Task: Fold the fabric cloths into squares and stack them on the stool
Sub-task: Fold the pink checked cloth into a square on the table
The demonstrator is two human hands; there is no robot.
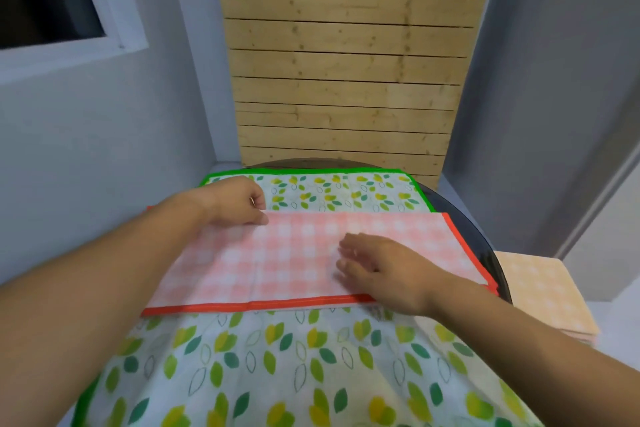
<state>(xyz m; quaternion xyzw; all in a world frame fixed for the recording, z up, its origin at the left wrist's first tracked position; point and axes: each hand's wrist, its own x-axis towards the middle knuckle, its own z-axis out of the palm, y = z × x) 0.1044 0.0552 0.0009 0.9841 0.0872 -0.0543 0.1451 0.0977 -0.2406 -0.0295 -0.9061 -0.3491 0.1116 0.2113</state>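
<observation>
Two hands work on one pink cloth (298, 253), a checked piece with a red border, folded into a long strip. It lies across the middle of a round dark counter (450, 204). Under it one leaf cloth (277, 367) with a green border is spread flat, reaching from the far edge of the counter to the near edge, where it hangs over.

The left hand (239, 204) is at the far left corner of the pink cloth, fingers curled, thumb and fingers pinching the folded edge there. The right hand (381, 270) lies on the right half of the same cloth, fingers loose and spread, pressing it flat and gripping nothing.

To the right of the counter, lower down, sits one stack (543, 291) of folded squares: a yellow checked one on top and a pink edge showing beneath it. How many lie under that cannot be counted, and what carries the stack is hidden.

Behind the counter stands one slat panel (349, 55) of pale wood, and one window (52, 3) is at far left.
</observation>
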